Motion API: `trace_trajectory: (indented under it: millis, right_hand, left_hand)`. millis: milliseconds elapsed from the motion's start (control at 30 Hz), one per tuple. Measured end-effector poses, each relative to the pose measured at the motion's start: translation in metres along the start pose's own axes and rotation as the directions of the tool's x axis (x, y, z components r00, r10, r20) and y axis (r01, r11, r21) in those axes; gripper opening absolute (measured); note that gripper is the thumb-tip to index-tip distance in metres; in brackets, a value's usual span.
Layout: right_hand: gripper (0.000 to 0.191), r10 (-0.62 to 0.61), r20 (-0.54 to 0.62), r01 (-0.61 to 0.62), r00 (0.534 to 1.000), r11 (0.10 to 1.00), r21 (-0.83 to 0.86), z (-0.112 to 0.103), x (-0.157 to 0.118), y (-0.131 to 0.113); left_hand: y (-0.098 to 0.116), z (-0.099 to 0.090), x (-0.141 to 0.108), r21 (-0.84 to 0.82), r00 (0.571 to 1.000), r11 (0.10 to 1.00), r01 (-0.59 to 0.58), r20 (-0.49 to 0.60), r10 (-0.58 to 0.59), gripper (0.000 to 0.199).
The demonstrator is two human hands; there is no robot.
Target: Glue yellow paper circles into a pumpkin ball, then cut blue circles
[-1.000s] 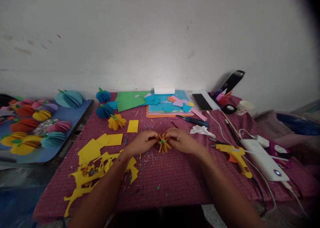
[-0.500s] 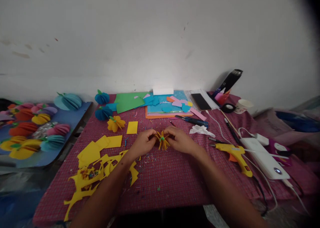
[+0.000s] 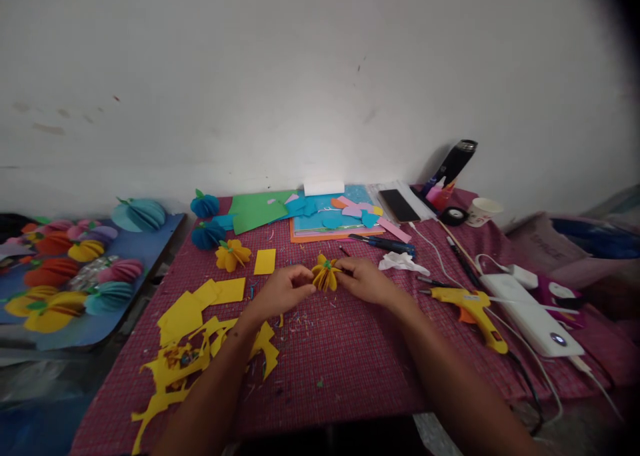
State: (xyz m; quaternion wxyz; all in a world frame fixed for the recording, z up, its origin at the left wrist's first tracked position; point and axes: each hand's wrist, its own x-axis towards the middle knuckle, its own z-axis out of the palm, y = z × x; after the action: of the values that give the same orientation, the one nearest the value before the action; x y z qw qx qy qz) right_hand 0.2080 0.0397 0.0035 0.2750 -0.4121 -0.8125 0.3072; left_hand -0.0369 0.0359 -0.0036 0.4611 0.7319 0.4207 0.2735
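Little yellow paper flower point(image 3: 326, 277) between two hands, folks
From where I'm standing, it's over the middle of the table point(image 3: 350, 369). The right hand point(image 3: 366, 281) has its fingers pinched on the flower's right edge, the left hand point(image 3: 284, 289) has thumb and fingers apart right by the other side. Yellow glue gun point(image 3: 470, 303) lies off to the right.

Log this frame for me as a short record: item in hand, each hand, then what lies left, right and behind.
Item: yellow paper pumpkin, green top
Left hand: thumb and fingers parted at its left edge, contact unclear
Right hand: fingers holding its right edge
Left: yellow sheets
Right: glue gun
Behind: green paper, phone
Surface: checked cloth
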Motion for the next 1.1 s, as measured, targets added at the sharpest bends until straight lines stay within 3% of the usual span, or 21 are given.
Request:
trace_trajectory:
  millis: [100, 267, 533, 700, 833, 1100]
  right_hand:
    - [0.017, -0.02, -0.006, 0.02, 1.0, 1.0, -0.001, 0.001, 0.001, 0.0]
    - [0.021, -0.03, 0.008, 0.03, 1.0, 1.0, 0.007, 0.001, 0.0, 0.004]
    - [0.022, -0.012, 0.034, 0.011, 0.999, 0.999, 0.042, -0.001, 0.0, 0.005]
    - [0.023, -0.009, 0.052, 0.005, 0.999, 0.997, 0.071, -0.002, -0.001, 0.006]
    - [0.021, -0.045, 0.09, 0.035, 0.995, 0.993, 0.112, -0.001, -0.001, 0.007]
    - [0.02, -0.102, 0.142, 0.081, 0.985, 0.986, 0.143, 0.005, -0.001, 0.002]
  left_hand:
    - [-0.001, 0.004, 0.002, -0.057, 0.999, 0.998, -0.036, 0.034, 0.038, 0.022]
    - [-0.002, 0.002, 0.005, 0.0, 0.997, 0.997, -0.075, 0.014, 0.075, 0.021]
    - [-0.004, 0.0, 0.003, -0.017, 0.996, 0.998, -0.056, 0.071, 0.057, 0.025]
    - [-0.007, 0.004, 0.004, 0.025, 1.0, 1.0, -0.013, 0.013, 0.012, 0.019]
    - [-0.014, 0.015, 0.006, -0.071, 0.994, 0.993, 0.09, -0.051, -0.093, 0.016]
    - [-0.019, 0.034, 0.011, -0.181, 0.982, 0.983, 0.003, -0.185, -0.037, 0.01]
